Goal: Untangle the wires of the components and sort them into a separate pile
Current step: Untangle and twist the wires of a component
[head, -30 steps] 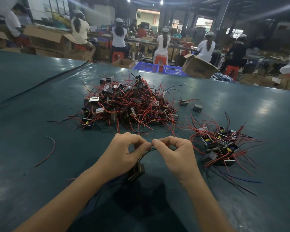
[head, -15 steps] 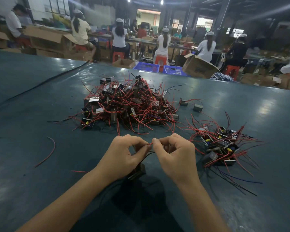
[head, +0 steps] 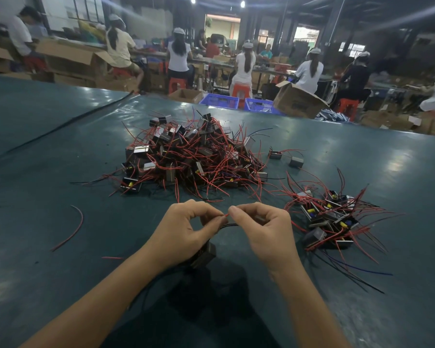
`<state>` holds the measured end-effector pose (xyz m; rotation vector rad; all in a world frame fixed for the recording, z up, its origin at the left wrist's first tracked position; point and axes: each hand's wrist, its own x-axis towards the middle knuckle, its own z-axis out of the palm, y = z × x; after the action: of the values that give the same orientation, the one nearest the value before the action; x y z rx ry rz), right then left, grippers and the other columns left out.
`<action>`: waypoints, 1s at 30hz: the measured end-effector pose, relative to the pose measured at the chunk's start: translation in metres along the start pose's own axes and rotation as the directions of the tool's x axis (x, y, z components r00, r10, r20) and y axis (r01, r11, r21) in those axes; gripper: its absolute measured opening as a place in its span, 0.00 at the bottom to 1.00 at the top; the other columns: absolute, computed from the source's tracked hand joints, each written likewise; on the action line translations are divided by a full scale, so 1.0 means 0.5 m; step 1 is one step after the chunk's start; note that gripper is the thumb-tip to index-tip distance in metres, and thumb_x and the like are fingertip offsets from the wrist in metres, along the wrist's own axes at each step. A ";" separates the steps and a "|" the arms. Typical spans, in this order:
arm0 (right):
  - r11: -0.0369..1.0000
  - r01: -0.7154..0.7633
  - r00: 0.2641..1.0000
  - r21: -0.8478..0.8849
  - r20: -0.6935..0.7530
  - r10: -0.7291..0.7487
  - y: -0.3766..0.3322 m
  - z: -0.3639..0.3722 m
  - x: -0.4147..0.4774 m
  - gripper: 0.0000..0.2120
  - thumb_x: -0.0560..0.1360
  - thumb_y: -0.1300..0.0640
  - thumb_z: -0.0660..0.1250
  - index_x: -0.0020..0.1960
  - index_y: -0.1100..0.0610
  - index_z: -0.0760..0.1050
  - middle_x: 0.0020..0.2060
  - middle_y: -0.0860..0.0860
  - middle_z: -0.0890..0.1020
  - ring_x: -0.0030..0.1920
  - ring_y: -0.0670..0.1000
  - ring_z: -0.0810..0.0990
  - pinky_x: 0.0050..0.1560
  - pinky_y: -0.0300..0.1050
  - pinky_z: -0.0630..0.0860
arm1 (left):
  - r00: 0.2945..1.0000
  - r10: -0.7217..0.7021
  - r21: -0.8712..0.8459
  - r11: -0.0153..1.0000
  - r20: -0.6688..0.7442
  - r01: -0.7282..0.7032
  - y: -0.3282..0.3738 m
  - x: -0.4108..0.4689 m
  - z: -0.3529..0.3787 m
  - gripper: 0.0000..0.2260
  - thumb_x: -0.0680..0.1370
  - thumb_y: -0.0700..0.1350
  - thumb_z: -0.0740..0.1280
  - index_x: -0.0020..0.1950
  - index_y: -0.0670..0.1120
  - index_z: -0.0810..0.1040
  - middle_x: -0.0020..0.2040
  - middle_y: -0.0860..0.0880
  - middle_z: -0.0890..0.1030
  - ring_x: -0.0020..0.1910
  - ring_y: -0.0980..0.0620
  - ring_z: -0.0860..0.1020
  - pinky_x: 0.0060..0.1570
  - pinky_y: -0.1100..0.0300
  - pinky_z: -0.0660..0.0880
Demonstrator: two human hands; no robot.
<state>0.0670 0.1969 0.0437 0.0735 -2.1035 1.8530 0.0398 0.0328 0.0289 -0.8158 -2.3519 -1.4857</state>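
Observation:
A big tangled heap of small dark box components (head: pixel 191 156) with red and black wires lies in the middle of the green table. A smaller separate pile (head: pixel 329 219) lies to the right. In front of the heap, my left hand (head: pixel 186 232) and my right hand (head: pixel 266 229) pinch the thin red and black wires (head: pixel 227 222) of one component. That dark component (head: pixel 205 254) hangs under my left hand, just above the table.
A loose red wire (head: pixel 73 229) lies at the left, a short red piece (head: pixel 112 257) near my left forearm. Two stray components (head: pixel 285 158) sit behind the small pile. Several people work beyond the far table edge (head: pixel 236 108), among cardboard boxes and blue crates (head: pixel 239 102).
My hands have drawn a little closer together and the wire loop between them has shortened. The hanging component stays under my left hand. Both piles are unmoved.

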 end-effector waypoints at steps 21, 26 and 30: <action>0.889 0.321 0.943 -0.326 0.021 -0.333 0.029 -0.005 0.003 0.03 0.72 0.56 0.75 0.44 0.48 0.83 0.29 0.47 0.72 0.27 0.45 0.68 0.31 0.34 0.65 | 0.986 0.122 0.166 0.981 -0.110 -0.103 0.001 -0.005 0.008 0.04 0.74 0.47 0.69 0.43 0.51 0.84 0.35 0.58 0.81 0.39 0.57 0.77 0.48 0.56 0.69; 0.924 0.275 0.960 -0.265 0.020 -0.279 0.032 -0.010 0.007 0.06 0.72 0.56 0.75 0.39 0.47 0.81 0.25 0.42 0.71 0.25 0.43 0.67 0.29 0.30 0.63 | 0.986 0.125 0.178 0.979 -0.110 -0.104 0.001 -0.004 0.008 0.04 0.75 0.47 0.69 0.44 0.51 0.84 0.34 0.59 0.80 0.39 0.57 0.76 0.49 0.55 0.69; 0.975 0.177 0.984 -0.133 0.036 -0.174 0.031 -0.008 0.007 0.08 0.71 0.56 0.76 0.35 0.48 0.81 0.22 0.43 0.74 0.25 0.41 0.67 0.27 0.32 0.64 | 0.985 0.130 0.189 0.976 -0.110 -0.108 0.000 -0.005 0.005 0.04 0.74 0.47 0.69 0.43 0.51 0.84 0.34 0.59 0.80 0.39 0.58 0.76 0.50 0.54 0.69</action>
<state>0.0608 0.2036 0.0302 0.2426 -2.1570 1.6120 0.0420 0.0344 0.0267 -0.7813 -2.2652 -1.2160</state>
